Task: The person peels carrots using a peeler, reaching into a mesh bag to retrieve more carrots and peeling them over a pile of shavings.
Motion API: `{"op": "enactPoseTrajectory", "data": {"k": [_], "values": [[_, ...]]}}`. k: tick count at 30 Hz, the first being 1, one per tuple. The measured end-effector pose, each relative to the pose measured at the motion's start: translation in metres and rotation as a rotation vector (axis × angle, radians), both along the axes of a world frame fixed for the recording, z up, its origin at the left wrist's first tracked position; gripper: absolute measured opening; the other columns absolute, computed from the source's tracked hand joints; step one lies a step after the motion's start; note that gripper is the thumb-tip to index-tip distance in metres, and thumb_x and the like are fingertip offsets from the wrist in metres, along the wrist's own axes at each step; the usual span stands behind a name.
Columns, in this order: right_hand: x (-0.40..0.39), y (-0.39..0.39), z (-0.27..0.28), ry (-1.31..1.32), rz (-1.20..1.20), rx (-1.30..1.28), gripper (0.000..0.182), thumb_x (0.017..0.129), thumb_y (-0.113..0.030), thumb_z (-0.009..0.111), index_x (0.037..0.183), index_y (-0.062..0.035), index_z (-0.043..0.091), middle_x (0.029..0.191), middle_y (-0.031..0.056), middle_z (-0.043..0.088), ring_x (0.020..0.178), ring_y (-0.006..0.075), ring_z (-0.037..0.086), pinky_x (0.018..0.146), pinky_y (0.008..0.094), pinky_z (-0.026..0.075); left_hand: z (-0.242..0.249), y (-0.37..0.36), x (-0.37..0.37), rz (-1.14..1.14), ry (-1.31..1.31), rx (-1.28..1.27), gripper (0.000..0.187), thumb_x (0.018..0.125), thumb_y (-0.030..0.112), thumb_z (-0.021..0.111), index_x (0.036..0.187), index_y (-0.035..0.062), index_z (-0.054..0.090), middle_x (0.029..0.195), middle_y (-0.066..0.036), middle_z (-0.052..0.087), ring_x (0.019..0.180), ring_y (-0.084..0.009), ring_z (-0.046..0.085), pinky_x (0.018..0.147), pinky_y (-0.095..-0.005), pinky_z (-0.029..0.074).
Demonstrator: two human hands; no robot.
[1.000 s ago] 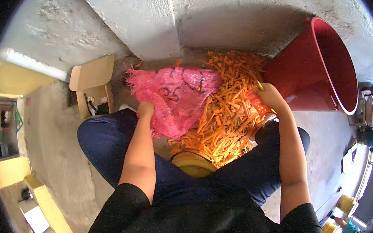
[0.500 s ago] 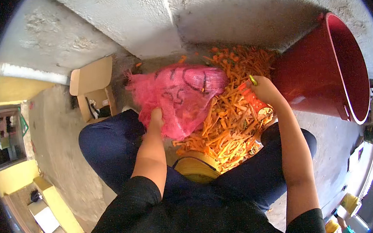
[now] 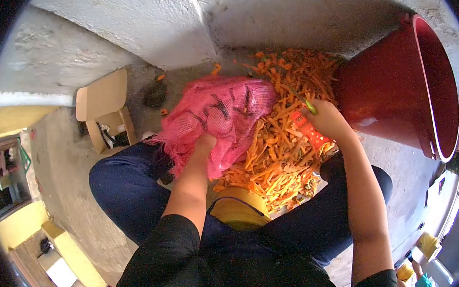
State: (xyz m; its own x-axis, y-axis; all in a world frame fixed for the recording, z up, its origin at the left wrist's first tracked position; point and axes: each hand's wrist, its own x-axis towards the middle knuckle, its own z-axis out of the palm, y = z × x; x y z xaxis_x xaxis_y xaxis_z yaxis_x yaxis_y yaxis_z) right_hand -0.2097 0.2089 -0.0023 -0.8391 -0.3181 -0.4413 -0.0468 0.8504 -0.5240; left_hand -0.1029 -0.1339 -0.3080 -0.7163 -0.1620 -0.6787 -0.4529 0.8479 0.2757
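Observation:
A pink mesh sack (image 3: 221,109) with black markings lies on the floor between my knees. My left hand (image 3: 205,141) is closed on the folds at its near side. In my right hand (image 3: 322,119) is a knife (image 3: 310,106) with a yellow-green handle, its thin blade pointing up and left over a heap of orange peelings (image 3: 279,156). An orange-red dotted packet (image 3: 310,130) is just below that hand; whether the fingers touch it, I cannot tell. The peel heap lies right of the sack and reaches up to the wall.
A large dark red bucket (image 3: 387,88) lies tilted at the right. A yellow container (image 3: 240,210) is between my thighs. At the left an open cardboard box (image 3: 125,124) holds dark items. A concrete wall (image 3: 279,15) rises ahead. Part of another person (image 3: 422,280) shows at the lower right.
My left hand has moved right and slightly up with the mesh, and the sack's loose end has swung down toward my left knee. The knife blade now shows more clearly.

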Motion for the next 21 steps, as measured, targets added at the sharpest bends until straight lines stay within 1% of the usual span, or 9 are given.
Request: {"op": "enactPoseTrajectory", "data": {"k": [1, 4, 7, 10, 12, 14, 17, 20, 21], "values": [[0.000, -0.002, 0.004, -0.023, 0.001, 0.007, 0.027, 0.079, -0.030, 0.048, 0.085, -0.0040, 0.054, 0.079, 0.0203, 0.057, 0.077, 0.0389, 0.053, 0.067, 0.0448, 0.041, -0.001, -0.004, -0.001, -0.040, 0.019, -0.039, 0.028, 0.077, 0.023, 0.042, 0.093, 0.0087, 0.060, 0.096, -0.010, 0.058, 0.085, -0.0231, 0.057, 0.073, -0.0356, 0.046], [0.003, 0.002, -0.005, 0.043, -0.042, -0.045, 0.028, 0.079, -0.025, 0.052, 0.079, 0.0025, 0.050, 0.070, 0.0231, 0.052, 0.066, 0.0380, 0.049, 0.060, 0.0408, 0.038, -0.003, -0.023, -0.008, -0.134, 0.055, -0.118, 0.030, 0.077, 0.025, 0.042, 0.094, 0.0094, 0.060, 0.098, -0.011, 0.058, 0.087, -0.0228, 0.057, 0.074, -0.0358, 0.046], [0.001, 0.002, -0.007, 0.030, -0.027, 0.012, 0.029, 0.079, -0.026, 0.052, 0.077, 0.0028, 0.049, 0.068, 0.0231, 0.051, 0.064, 0.0382, 0.048, 0.059, 0.0414, 0.037, 0.003, -0.041, -0.013, -0.255, 0.018, -0.205, 0.031, 0.077, 0.027, 0.042, 0.096, 0.0100, 0.061, 0.100, -0.011, 0.058, 0.088, -0.0225, 0.058, 0.074, -0.0359, 0.046], [-0.003, -0.006, 0.001, -0.056, -0.004, 0.089, 0.026, 0.080, -0.030, 0.049, 0.081, -0.0040, 0.054, 0.077, 0.0203, 0.057, 0.076, 0.0382, 0.053, 0.065, 0.0455, 0.040, 0.021, -0.050, -0.018, -0.461, -0.127, -0.310, 0.032, 0.077, 0.028, 0.043, 0.095, 0.0091, 0.061, 0.101, -0.011, 0.058, 0.090, -0.0242, 0.057, 0.076, -0.0373, 0.046], [-0.004, -0.008, 0.000, -0.049, 0.000, 0.059, 0.027, 0.080, -0.030, 0.049, 0.080, -0.0035, 0.053, 0.075, 0.0205, 0.057, 0.075, 0.0385, 0.053, 0.065, 0.0455, 0.040, 0.020, -0.058, -0.019, -0.521, -0.160, -0.377, 0.031, 0.077, 0.027, 0.043, 0.095, 0.0085, 0.061, 0.102, -0.011, 0.058, 0.091, -0.0253, 0.057, 0.076, -0.0384, 0.045], [-0.006, -0.009, -0.002, -0.046, 0.004, 0.049, 0.027, 0.080, -0.030, 0.049, 0.079, -0.0029, 0.053, 0.074, 0.0208, 0.056, 0.074, 0.0387, 0.053, 0.064, 0.0454, 0.040, 0.000, -0.068, -0.015, -0.489, -0.123, -0.442, 0.030, 0.077, 0.024, 0.043, 0.096, 0.0085, 0.061, 0.101, -0.010, 0.058, 0.092, -0.0260, 0.057, 0.076, -0.0393, 0.046], [-0.008, -0.010, -0.007, -0.038, -0.008, 0.050, 0.029, 0.080, -0.030, 0.049, 0.078, -0.0019, 0.053, 0.072, 0.0211, 0.056, 0.072, 0.0391, 0.053, 0.063, 0.0452, 0.040, -0.027, -0.088, -0.016, -0.431, -0.157, -0.400, 0.030, 0.078, 0.020, 0.039, 0.095, 0.0078, 0.061, 0.100, -0.011, 0.058, 0.091, -0.0273, 0.057, 0.074, -0.0402, 0.046], [-0.007, -0.010, -0.012, -0.024, -0.030, 0.029, 0.030, 0.079, -0.029, 0.050, 0.076, -0.0001, 0.052, 0.069, 0.0210, 0.054, 0.067, 0.0375, 0.051, 0.061, 0.0431, 0.039, -0.097, -0.109, -0.007, -0.351, -0.009, -0.467, 0.031, 0.078, 0.021, 0.037, 0.093, 0.0067, 0.061, 0.100, -0.012, 0.058, 0.090, -0.0277, 0.057, 0.073, -0.0405, 0.046], [-0.006, -0.010, -0.013, -0.024, -0.036, 0.023, 0.030, 0.079, -0.028, 0.051, 0.076, 0.0013, 0.051, 0.066, 0.0208, 0.052, 0.063, 0.0357, 0.049, 0.059, 0.0412, 0.038, -0.123, -0.118, -0.003, -0.403, 0.039, -0.482, 0.031, 0.078, 0.021, 0.037, 0.092, 0.0064, 0.062, 0.099, -0.012, 0.058, 0.089, -0.0278, 0.057, 0.073, -0.0410, 0.046]]}}
